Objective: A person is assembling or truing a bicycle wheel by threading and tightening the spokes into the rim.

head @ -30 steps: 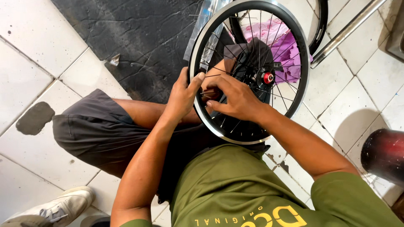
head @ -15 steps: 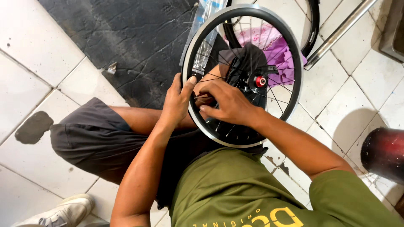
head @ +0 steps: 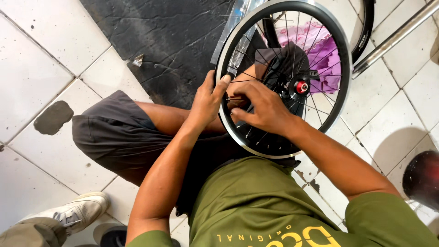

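Observation:
A small black bicycle wheel (head: 342,59) with thin spokes and a red hub cap (head: 301,87) rests on my lap, tilted toward me. My left hand (head: 206,101) grips the rim at its left side, thumb over the edge. My right hand (head: 263,109) lies across the spokes inside the rim, fingertips pinched at a spoke near the rim. What sits between those fingertips is too small to make out. I sit cross-legged in grey shorts and an olive shirt.
White floor tiles surround me, with a dark rubber mat (head: 169,41) ahead. A purple cloth (head: 320,50) lies under the wheel. A metal tube (head: 398,34) and a black tyre (head: 366,32) lie at the upper right. Another person's white shoe (head: 77,212) is at lower left. A dark round object (head: 423,178) sits at right.
The wheel and both hands have stayed together; my view shifted slightly. My right hand's fingers have moved a little along the spokes toward the rim.

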